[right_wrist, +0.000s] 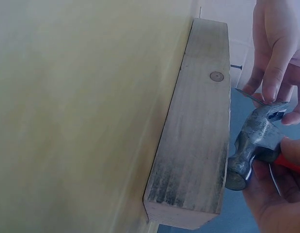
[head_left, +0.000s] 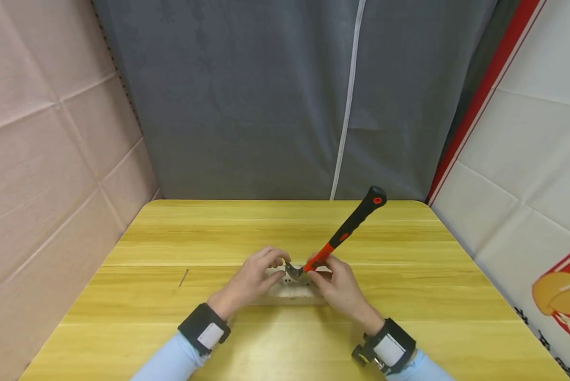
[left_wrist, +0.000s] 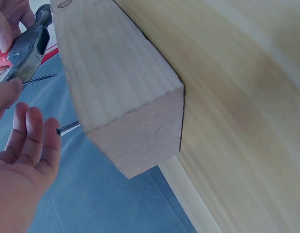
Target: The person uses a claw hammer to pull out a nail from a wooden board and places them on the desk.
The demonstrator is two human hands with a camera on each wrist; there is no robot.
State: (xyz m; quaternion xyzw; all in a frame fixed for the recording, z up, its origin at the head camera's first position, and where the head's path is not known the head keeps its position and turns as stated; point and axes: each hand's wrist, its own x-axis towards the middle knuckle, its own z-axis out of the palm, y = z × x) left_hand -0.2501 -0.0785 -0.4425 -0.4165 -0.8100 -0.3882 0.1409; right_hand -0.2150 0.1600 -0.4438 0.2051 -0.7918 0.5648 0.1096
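A claw hammer (head_left: 356, 218) with a black and red handle slants over a pale wooden block (head_left: 289, 300). My right hand (head_left: 339, 286) grips it close to the head, its handle pointing up and away. In the right wrist view the hammer's striking face is right at the block's side, and a thin shiny strip (right_wrist: 275, 178) shows among my right fingers. My left hand (head_left: 256, 275) pinches a nail (left_wrist: 40, 79) beside the hammer's claw (right_wrist: 276, 109). Another nail (left_wrist: 67, 127) sticks out of the block near my left fingertips.
On the wooden table (head_left: 123, 328) a loose nail (head_left: 183, 278) lies left of the block. A grey curtain (head_left: 246, 106) hangs behind the far edge. Light panels stand left and right. The block's side bears a round knot (right_wrist: 216, 76).
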